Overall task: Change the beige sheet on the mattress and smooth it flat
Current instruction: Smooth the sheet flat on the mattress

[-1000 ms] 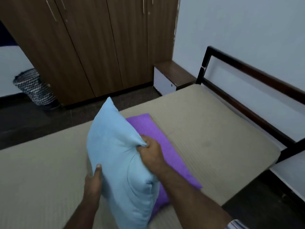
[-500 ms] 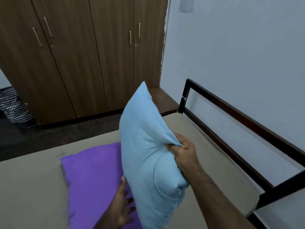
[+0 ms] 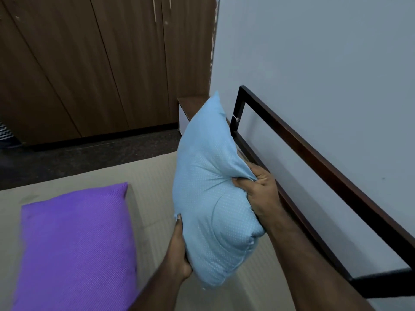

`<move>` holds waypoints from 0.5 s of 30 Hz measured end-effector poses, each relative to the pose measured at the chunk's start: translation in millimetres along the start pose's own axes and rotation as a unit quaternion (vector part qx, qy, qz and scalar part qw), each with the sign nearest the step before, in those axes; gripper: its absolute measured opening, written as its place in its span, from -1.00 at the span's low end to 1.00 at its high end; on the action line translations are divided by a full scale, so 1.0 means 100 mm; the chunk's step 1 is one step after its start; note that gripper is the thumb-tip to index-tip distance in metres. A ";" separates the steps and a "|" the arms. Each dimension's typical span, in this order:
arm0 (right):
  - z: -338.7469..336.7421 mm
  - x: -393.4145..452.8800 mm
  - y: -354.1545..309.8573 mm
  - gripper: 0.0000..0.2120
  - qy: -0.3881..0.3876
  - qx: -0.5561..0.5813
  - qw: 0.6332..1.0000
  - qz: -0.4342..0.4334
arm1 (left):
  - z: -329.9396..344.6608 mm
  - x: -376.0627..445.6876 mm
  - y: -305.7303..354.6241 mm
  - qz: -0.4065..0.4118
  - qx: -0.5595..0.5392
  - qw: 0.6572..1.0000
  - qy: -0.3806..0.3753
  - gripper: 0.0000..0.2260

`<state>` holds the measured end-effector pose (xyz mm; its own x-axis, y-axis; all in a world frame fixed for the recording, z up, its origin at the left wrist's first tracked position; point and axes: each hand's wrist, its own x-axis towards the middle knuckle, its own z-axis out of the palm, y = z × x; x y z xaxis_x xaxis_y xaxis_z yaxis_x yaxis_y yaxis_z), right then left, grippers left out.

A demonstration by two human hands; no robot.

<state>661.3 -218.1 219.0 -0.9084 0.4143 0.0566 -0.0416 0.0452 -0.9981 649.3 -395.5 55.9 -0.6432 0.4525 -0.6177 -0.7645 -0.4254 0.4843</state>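
Observation:
A light blue pillow (image 3: 208, 182) stands upright in the air over the bed, near the headboard side. My right hand (image 3: 258, 189) grips a bunched fold of its right edge. My left hand (image 3: 179, 250) holds its lower left edge, thumb along the front; the fingers are hidden behind the pillow. The beige sheet (image 3: 152, 182) covers the mattress below. A purple pillow (image 3: 76, 241) lies flat on the sheet at the left.
A dark bed rail (image 3: 314, 162) runs along the pale wall on the right. Brown wardrobe doors (image 3: 101, 63) fill the back, with dark floor (image 3: 89, 158) before them. A low wooden side table (image 3: 190, 104) sits behind the blue pillow.
The blue pillow has come up off the purple one and moved right toward the rail. My left hand has taken hold of its lower edge again. The view has swung right.

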 end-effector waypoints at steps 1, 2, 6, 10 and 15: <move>-0.05 0.12 0.04 -0.66 0.006 0.003 1.000 0.003 | 0.04 0.11 0.03 0.008 0.007 1.000 0.006 -0.36; -0.10 0.24 0.08 -0.67 0.011 0.005 1.000 0.006 | 0.11 0.23 0.06 0.015 0.016 1.000 0.016 -0.37; -0.38 0.95 0.23 -0.64 0.030 0.003 1.000 -0.008 | 0.43 0.84 0.25 0.052 0.042 0.997 0.046 -0.39; -0.64 1.80 0.46 -0.62 0.033 -0.012 0.999 -0.008 | 0.76 1.57 0.53 0.088 0.076 0.990 0.075 -0.29; -1.16 2.99 1.05 -0.51 0.012 -0.185 0.983 0.016 | 1.09 2.73 0.68 0.088 0.207 0.963 0.150 -0.23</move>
<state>433.5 16.1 133.7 -0.8965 0.4419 0.0307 0.1448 0.3578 -0.9225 416.9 -215.1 -12.3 -0.7702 0.1293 -0.6245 -0.6366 -0.0972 0.7650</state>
